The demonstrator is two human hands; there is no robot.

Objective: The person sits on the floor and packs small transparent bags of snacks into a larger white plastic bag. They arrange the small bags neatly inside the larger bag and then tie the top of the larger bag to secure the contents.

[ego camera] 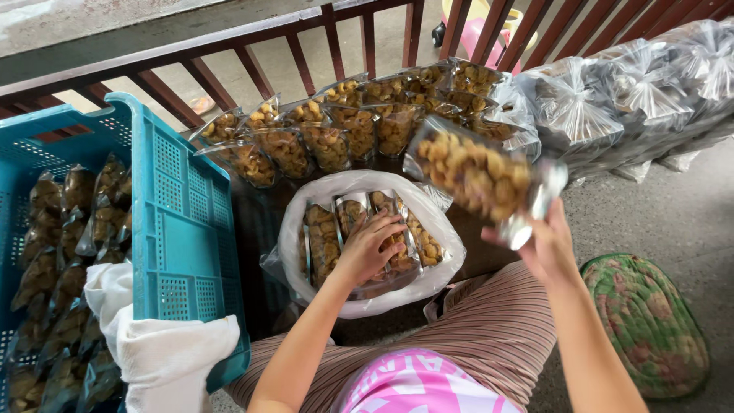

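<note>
Hands on snack packet [472,174], white bag [294,229]

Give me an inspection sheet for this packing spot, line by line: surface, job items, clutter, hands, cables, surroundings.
Surface: grey concrete floor.
Job's things: white bag with snack packs standing inside; one raised snack pack; a row of filled packs behind.
Clutter: white cloth draped on the blue crate.
Hands: left hand on packs in the bag; right hand grips the raised pack.
Cables: nothing seen.
Surroundings: brown railing, tied clear bags, floral cushion.
</note>
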